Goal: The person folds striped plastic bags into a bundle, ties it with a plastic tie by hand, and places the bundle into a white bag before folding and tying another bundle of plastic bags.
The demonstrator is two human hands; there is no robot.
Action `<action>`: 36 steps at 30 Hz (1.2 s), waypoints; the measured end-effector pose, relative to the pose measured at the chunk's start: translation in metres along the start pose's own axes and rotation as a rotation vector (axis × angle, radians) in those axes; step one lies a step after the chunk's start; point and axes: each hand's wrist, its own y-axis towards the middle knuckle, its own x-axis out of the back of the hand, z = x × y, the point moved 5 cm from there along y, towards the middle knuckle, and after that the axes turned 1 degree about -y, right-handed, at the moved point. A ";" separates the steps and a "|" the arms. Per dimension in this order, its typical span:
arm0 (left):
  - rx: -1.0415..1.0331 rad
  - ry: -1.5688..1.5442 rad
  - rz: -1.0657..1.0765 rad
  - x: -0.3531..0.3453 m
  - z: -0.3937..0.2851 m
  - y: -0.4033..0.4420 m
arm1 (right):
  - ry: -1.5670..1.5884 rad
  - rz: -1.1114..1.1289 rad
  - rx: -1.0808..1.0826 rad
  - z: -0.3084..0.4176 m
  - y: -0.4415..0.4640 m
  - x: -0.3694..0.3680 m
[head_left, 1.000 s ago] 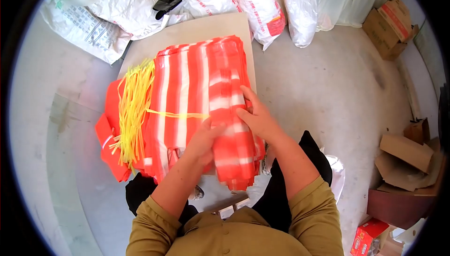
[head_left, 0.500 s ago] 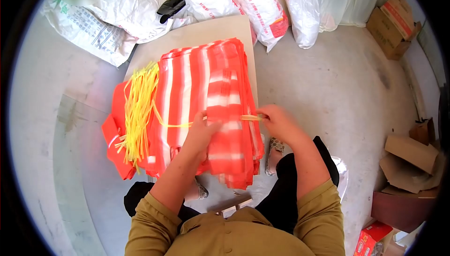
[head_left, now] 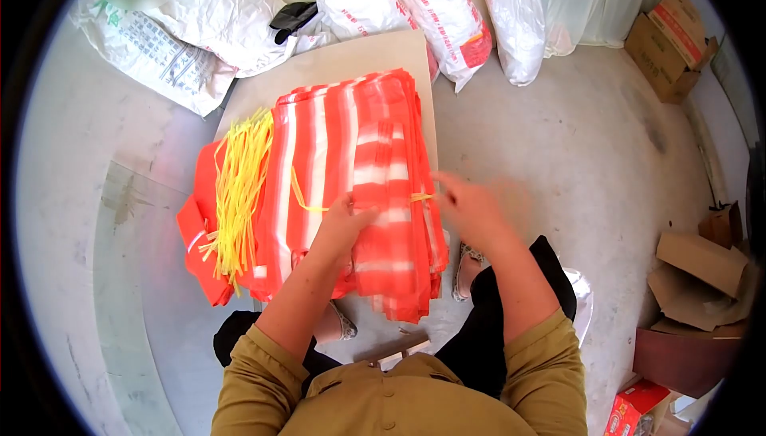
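A stack of red-and-white striped plastic bags [head_left: 307, 141] lies on a board in front of me. My left hand [head_left: 341, 224] grips the left edge of a smaller folded bundle of striped bags [head_left: 384, 236] on top of the stack, thumb over it. A yellow strip [head_left: 421, 197] shows on both sides of this bundle; its loose end curls up left of my left hand. My right hand [head_left: 471, 211], partly blurred, is closed at the strip's right end, beside the stack's edge. Several more yellow strips [head_left: 243, 189] lie in a bunch on the left.
Red folded material [head_left: 203, 228] sticks out under the yellow bunch. The board [head_left: 359, 49] shows behind the stack. White sacks [head_left: 443, 21] stand along the far wall, and cardboard boxes [head_left: 670, 45] are at the right. A low wooden piece [head_left: 392, 350] is between my feet.
The yellow strip's left end has come away from the bunch and now curls free. My right hand has shifted slightly left and up; my left hand stays on the bundle.
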 end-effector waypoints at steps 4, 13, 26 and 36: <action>-0.025 0.012 -0.035 -0.002 -0.003 -0.005 | -0.065 -0.014 0.137 -0.010 0.009 -0.036; -0.061 0.073 -0.108 -0.008 -0.006 -0.013 | 0.430 -0.079 0.035 0.005 0.013 -0.037; -0.072 0.079 -0.072 -0.002 0.002 -0.007 | 0.098 -0.165 0.680 0.068 0.017 -0.056; -0.102 0.225 0.021 0.017 0.010 0.006 | 0.231 -0.004 0.553 0.071 0.036 -0.085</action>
